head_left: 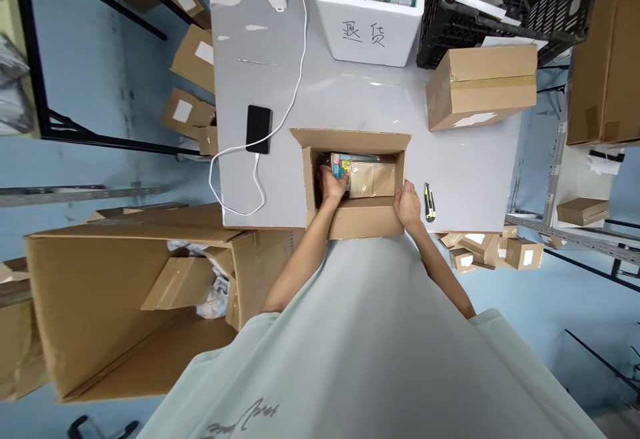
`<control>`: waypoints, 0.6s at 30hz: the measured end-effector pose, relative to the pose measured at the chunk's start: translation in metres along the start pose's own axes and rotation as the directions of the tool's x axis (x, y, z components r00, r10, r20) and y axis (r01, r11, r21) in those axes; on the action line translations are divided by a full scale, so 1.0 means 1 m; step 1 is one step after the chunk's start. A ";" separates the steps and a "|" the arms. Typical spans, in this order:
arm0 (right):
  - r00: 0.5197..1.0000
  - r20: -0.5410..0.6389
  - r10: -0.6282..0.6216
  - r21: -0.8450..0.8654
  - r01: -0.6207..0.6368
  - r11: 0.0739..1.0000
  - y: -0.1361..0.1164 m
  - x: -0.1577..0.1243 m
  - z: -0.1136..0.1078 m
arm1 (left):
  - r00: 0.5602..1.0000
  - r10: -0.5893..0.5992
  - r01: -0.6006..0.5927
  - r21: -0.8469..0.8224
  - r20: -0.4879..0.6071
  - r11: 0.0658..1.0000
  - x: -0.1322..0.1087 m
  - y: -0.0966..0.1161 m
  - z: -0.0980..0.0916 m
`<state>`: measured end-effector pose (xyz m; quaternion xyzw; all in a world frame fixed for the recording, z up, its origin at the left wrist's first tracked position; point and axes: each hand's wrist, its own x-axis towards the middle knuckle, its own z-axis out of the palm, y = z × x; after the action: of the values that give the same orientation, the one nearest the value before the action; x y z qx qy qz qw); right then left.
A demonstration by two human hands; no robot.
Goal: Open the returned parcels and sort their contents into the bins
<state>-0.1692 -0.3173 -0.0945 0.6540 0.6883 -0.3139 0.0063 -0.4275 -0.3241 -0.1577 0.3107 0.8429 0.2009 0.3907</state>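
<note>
An open cardboard box (367, 220) stands at the table's near edge, its flaps folded outward. Inside it lie a plastic-wrapped pack with a beige face (373, 179) and a small blue, yellow and pink packet (341, 164). My left hand (332, 185) reaches into the left part of the box, its fingers closed at the packet; the fingertips are partly hidden. At the box's near right corner, my right hand (407, 205) grips the cardboard wall. A yellow and black utility knife (429, 202) lies just right of that hand.
On the table are a black phone (259, 129) with a white cable, a white bin (370, 32) of green-and-white packs, a black crate (545, 9) and a closed carton (490, 85). A large open carton (100, 312) stands on the left, holding discarded cardboard and plastic.
</note>
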 end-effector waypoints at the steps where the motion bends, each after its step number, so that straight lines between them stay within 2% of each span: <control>1: 1.000 0.003 0.001 -0.004 -0.001 1.000 -0.001 0.000 0.000 | 1.000 -0.025 0.026 -0.036 0.006 0.999 0.000 0.003 -0.001; 3: 1.000 0.014 0.002 -0.013 -0.001 1.000 -0.002 0.000 -0.001 | 0.998 -0.065 0.065 -0.163 0.004 0.984 -0.002 0.010 -0.001; 7: 0.999 0.031 0.019 -0.031 -0.018 0.999 -0.004 0.002 -0.002 | 0.993 -0.010 0.056 -0.403 0.117 0.914 -0.009 0.023 0.001; 10: 1.000 0.021 0.012 -0.032 -0.011 0.999 -0.004 0.005 -0.001 | 0.985 -0.035 0.097 -0.371 0.171 0.923 -0.010 0.031 0.005; 14: 1.000 -0.010 -0.009 -0.009 0.009 1.000 -0.002 0.007 0.000 | 0.987 -0.077 0.115 -0.282 0.143 0.953 -0.011 0.042 0.003; 18: 1.000 0.003 0.004 -0.035 -0.004 0.999 -0.001 0.007 -0.002 | 0.997 0.033 -0.025 -0.115 0.068 0.993 -0.030 0.057 -0.021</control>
<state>-0.1706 -0.3099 -0.0948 0.6548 0.6922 -0.3028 0.0195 -0.4081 -0.3053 -0.0953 0.3070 0.8112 0.2434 0.4341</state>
